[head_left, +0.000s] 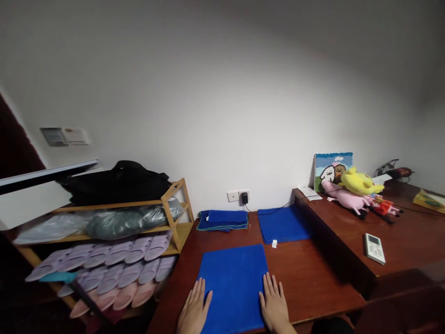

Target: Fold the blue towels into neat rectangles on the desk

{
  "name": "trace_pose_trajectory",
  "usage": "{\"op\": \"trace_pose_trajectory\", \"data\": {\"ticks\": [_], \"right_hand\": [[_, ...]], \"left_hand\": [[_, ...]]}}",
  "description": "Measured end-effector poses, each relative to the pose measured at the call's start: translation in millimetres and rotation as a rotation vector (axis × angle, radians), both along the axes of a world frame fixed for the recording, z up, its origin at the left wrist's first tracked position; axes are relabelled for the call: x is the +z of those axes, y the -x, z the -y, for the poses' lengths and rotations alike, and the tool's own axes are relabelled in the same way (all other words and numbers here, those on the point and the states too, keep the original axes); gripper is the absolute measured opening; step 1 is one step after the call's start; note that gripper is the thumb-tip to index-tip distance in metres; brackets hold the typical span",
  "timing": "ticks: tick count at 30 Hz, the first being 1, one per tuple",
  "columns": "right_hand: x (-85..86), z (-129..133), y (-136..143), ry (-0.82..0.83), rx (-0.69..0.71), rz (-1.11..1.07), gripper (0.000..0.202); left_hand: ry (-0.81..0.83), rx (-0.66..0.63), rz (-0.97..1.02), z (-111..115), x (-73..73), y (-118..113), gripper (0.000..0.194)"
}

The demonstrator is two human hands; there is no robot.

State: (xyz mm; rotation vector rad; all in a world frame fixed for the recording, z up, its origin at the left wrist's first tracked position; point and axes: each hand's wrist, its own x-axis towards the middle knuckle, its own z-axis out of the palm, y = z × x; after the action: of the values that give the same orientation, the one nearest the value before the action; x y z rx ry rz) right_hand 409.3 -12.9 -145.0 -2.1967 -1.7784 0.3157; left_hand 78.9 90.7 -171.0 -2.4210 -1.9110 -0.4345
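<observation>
A blue cloth (233, 287) lies flat on the reddish-brown table (306, 273), close to its front edge. On the cloth's left edge rests my left hand (195, 306), palm down with the fingers stretched out. My right hand (274, 300) lies the same way along the right edge, fingers slightly spread. Neither hand grips anything. Behind, a folded blue cloth (283, 225) with a white tag lies at the back right of the table. Another folded blue cloth bundle (222, 220) with greenish edging sits at the back left, near the wall.
A wooden rack (179, 227) with slippers, plastic-wrapped items and a black bag (120, 183) stands left. On the higher right-hand surface (342, 227) are plush toys (351, 199), a white remote (374, 248) and a picture (328, 172). A black plug (244, 198) trails a cable.
</observation>
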Motion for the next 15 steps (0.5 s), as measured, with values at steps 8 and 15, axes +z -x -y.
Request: {"op": "trace_pose_trajectory", "data": {"ticks": [8,15], "right_hand": [[1.7,-30.7,24.4,-0.09,0.107,-0.038,0.063],[47.5,-99.0,-65.1,-0.147,-0.054,0.082,0.057]], "left_hand": [[0.025,0.044,-0.052,-16.7,11.9,40.0,0.076],[0.054,0.047,-0.024,-18.0,5.6,65.0,0.069]]}}
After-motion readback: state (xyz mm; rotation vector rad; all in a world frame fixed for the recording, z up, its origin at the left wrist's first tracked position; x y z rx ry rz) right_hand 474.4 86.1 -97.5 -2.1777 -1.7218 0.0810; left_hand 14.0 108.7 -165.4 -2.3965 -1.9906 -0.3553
